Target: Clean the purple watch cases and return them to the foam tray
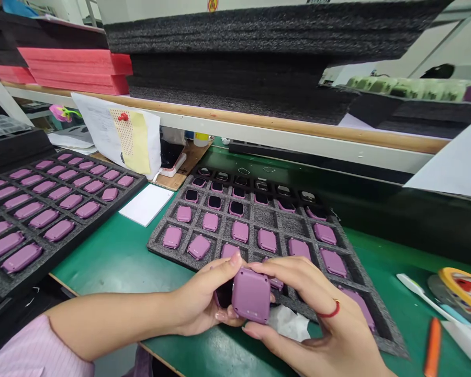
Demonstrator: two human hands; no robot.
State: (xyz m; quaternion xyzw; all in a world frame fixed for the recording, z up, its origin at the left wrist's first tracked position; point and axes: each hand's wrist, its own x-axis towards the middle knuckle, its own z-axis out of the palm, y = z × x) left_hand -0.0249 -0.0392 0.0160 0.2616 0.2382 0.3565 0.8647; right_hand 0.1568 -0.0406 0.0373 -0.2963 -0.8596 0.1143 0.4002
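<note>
Over the green tabletop [121, 264], near its front edge, the right hand [332, 327] pinches a purple case [251, 295] by its rims, meeting the left hand [198, 299], cradling a dark-faced piece [224, 294] alongside, likely for steadiness.

1 left hand [200, 301] and 1 right hand [333, 319], 2 watch cases [251, 294] held between them. On 1 green counter [105, 267]: 2 foam trays [264, 214], 1 white pad [146, 204], 1 toothbrush [412, 287], 1 orange stick [434, 346]. Higher up: 1 pink flower [60, 112], 1 red pushpin [123, 117].
</note>
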